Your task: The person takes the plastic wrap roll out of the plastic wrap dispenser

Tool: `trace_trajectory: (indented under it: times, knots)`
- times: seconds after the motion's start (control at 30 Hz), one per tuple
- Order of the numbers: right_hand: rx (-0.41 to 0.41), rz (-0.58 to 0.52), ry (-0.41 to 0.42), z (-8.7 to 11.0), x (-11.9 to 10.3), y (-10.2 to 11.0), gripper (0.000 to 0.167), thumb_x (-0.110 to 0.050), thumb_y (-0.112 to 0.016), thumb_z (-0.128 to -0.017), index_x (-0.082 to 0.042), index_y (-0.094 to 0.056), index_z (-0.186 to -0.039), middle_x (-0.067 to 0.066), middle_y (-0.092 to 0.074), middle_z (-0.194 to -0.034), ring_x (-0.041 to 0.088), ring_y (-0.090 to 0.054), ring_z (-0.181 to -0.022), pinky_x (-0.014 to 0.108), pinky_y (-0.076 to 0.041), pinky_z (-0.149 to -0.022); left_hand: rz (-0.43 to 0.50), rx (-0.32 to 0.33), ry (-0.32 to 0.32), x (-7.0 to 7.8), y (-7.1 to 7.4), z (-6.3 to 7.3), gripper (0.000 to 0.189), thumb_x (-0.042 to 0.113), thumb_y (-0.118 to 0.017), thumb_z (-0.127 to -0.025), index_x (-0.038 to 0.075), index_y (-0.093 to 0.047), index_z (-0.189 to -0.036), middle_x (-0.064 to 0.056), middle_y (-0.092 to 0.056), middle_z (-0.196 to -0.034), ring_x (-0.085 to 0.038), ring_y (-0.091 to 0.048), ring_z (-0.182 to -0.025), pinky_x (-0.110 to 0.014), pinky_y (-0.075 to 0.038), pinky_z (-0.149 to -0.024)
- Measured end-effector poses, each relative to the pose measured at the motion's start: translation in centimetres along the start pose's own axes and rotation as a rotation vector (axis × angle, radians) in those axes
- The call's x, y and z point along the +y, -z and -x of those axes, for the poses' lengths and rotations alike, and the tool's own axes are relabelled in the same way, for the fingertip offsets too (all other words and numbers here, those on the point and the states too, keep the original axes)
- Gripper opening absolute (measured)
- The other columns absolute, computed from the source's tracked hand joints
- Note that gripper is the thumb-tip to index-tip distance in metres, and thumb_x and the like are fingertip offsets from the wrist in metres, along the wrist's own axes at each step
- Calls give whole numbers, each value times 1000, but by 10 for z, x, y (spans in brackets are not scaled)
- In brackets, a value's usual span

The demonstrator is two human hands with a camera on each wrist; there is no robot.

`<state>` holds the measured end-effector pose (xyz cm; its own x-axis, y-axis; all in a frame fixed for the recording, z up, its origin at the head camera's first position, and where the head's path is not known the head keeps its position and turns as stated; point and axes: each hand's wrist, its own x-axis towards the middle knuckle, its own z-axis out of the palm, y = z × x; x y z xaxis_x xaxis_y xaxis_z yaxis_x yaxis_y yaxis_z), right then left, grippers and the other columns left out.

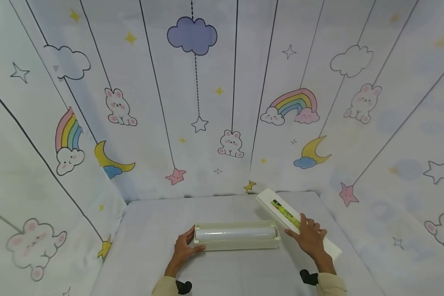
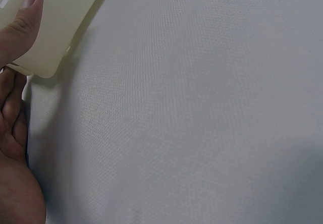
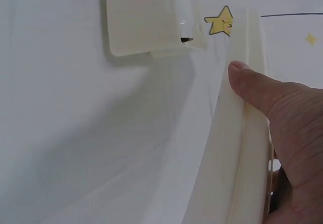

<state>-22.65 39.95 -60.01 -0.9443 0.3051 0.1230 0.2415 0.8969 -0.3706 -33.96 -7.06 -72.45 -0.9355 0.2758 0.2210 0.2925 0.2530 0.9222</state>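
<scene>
A cream plastic-wrap dispenser box [image 1: 240,247] lies lengthwise on the white cloth, its top uncovered. Inside it a shiny roll of plastic wrap [image 1: 237,234] is visible. My left hand [image 1: 183,249] grips the box's left end, thumb on the front wall [image 2: 55,27] and fingers behind the end. To the right, my right hand [image 1: 311,239] holds the long cream lid [image 1: 268,202], which bears a green and yellow label [image 1: 281,210]. The lid slants beside the box's right end. In the right wrist view the thumb presses one face of the lid [image 3: 222,148]; the other fingers are mostly hidden.
White cloth [image 1: 144,234] covers the table surface. Printed fabric walls [image 1: 155,102] with clouds, rabbits, stars and rainbows rise behind it and on both sides. The back wall stands close behind the lid's far end.
</scene>
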Motion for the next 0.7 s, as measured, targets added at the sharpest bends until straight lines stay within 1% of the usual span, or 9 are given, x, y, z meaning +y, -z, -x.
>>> trace_trajectory:
  times: [0.03, 0.07, 0.13, 0.2, 0.27, 0.43, 0.57, 0.67, 0.7]
  knots:
    - [6, 1, -1, 0, 1, -1, 99, -48, -83, -94, 10, -35, -158, 44, -55, -131, 56, -54, -107, 72, -39, -88, -20, 2, -26, 1, 0, 0, 99, 25, -100, -79, -7, -50, -159, -29, -58, -156, -45, -62, -143, -20, -50, -117]
    - [9, 0, -2, 0, 3, -1, 99, -48, -83, -94, 11, -35, -158, 43, -56, -130, 55, -54, -106, 72, -39, -88, -18, 2, -18, 2, 0, 1, 100, 24, -100, -79, -6, -50, -159, -28, -58, -157, -45, -61, -144, -19, -49, -117]
    - [16, 4, -6, 0, 7, -3, 100, -48, -84, -93, 11, -35, -159, 43, -56, -130, 55, -54, -106, 72, -39, -88, -4, -3, 0, 5, 1, 1, 100, 22, -101, -78, -6, -49, -159, -28, -57, -158, -47, -59, -145, -21, -48, -118]
    - [20, 8, -7, 0, 9, -4, 102, -48, -83, -93, 11, -34, -159, 44, -55, -130, 55, -54, -105, 72, -39, -88, 15, -7, 38, 6, 0, 1, 101, 21, -101, -78, -4, -49, -161, -25, -56, -160, -46, -57, -147, -20, -46, -119]
    - [22, 11, -8, 1, 12, -4, 102, -48, -83, -93, 11, -34, -159, 44, -55, -131, 56, -53, -106, 73, -38, -89, 30, -11, 59, 8, 0, 0, 102, 19, -101, -77, -4, -48, -161, -24, -55, -160, -47, -55, -149, -19, -45, -119]
    - [41, 7, -15, 4, 13, -2, 101, -47, -84, -92, 12, -36, -158, 44, -55, -131, 57, -54, -106, 73, -39, -88, 1, -15, 36, 9, -2, -2, 100, 15, -101, -77, -7, -48, -160, -28, -55, -159, -50, -56, -147, -23, -49, -119]
    - [46, 1, -23, 7, 14, 0, 101, -48, -84, -92, 12, -37, -158, 45, -55, -132, 58, -54, -107, 74, -38, -88, 11, -13, 62, 8, -3, -3, 102, 18, -101, -76, -4, -48, -161, -26, -55, -160, -49, -55, -148, -25, -49, -120]
    - [31, 1, -33, 8, 17, -2, 101, -48, -84, -93, 12, -35, -159, 45, -54, -133, 57, -54, -107, 73, -38, -89, 35, -3, 98, 7, -3, -2, 103, 18, -102, -75, -2, -49, -161, -23, -55, -161, -46, -55, -149, -20, -46, -119]
    - [25, 1, -37, 9, 18, -3, 101, -47, -84, -93, 12, -34, -159, 45, -54, -133, 57, -53, -107, 73, -38, -89, 32, 1, 97, 6, -3, -2, 103, 18, -102, -75, -2, -49, -161, -23, -55, -160, -46, -55, -149, -18, -46, -118]
